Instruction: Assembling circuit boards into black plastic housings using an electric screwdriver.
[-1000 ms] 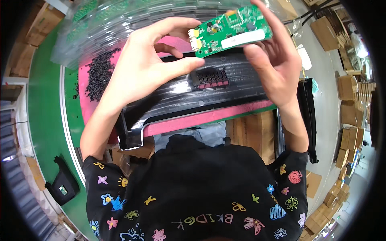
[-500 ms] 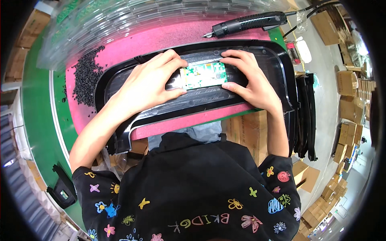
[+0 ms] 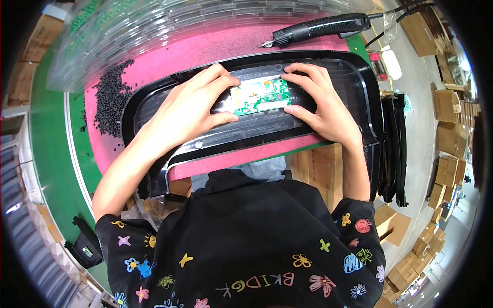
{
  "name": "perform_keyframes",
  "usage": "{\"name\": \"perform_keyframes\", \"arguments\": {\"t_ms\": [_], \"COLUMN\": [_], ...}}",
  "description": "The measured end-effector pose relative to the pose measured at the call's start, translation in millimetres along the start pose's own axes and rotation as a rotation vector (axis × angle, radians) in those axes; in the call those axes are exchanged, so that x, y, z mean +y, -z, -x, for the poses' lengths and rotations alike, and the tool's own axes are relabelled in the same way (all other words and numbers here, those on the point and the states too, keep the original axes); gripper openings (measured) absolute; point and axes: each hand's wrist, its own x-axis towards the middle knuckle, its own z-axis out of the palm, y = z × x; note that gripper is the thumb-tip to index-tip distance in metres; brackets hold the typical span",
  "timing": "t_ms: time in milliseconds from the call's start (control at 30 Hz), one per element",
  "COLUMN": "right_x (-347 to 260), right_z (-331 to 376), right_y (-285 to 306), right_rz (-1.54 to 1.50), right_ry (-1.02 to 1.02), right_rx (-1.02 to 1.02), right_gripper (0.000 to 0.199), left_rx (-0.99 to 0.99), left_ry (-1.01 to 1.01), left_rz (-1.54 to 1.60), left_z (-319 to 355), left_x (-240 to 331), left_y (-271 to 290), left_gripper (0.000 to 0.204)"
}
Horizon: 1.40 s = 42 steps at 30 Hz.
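Observation:
A green circuit board (image 3: 262,96) lies over the middle of a long black plastic housing (image 3: 215,137), with bright glare on its left part. My left hand (image 3: 192,102) grips the board's left end, thumb at the near corner and fingers at the far one. At the opposite end, my right hand (image 3: 323,105) pinches the board the same way, thumb near and fingertips far. Whether the board's underside touches the housing floor is hidden.
Beyond the housing lies a black electric screwdriver (image 3: 318,30) with its cable. Small black screws (image 3: 110,100) are heaped at the left on the pink mat (image 3: 200,51). Stacked clear plastic trays (image 3: 154,25) stand at the back; black plastic parts (image 3: 393,149) stand at the right.
Both hands keep their hold on the circuit board, which stays in almost the same place. The glare on the board has lessened, and the whole view has shifted slightly.

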Motion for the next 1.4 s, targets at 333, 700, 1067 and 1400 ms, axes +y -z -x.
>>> {"name": "perform_keyframes", "arguments": {"t_ms": [333, 700, 1067, 1400], "right_x": [6.0, 17.1, -40.0, -106.6], "right_z": [-10.9, -88.3, -94.3, -61.5], "right_y": [54.3, 34.1, 19.6, 19.1], "right_rz": [0.433, -0.543, -1.440, -1.628], "right_ry": [-0.153, 0.010, 0.079, 0.279], "right_rx": [0.534, 1.118, 0.858, 0.646], "right_gripper": [0.053, 0.048, 0.059, 0.060], "left_rx": [0.037, 0.092, 0.409, 0.445], "left_ry": [-0.076, -0.154, -0.164, -0.394], "left_rz": [0.073, 0.093, 0.246, 0.246], "left_z": [8.7, 11.5, 7.5, 17.7], "left_x": [-11.3, -21.6, -16.5, 2.5], "left_y": [0.1, 3.4, 8.4, 9.0], "left_gripper": [0.069, 0.057, 0.046, 0.033]}}
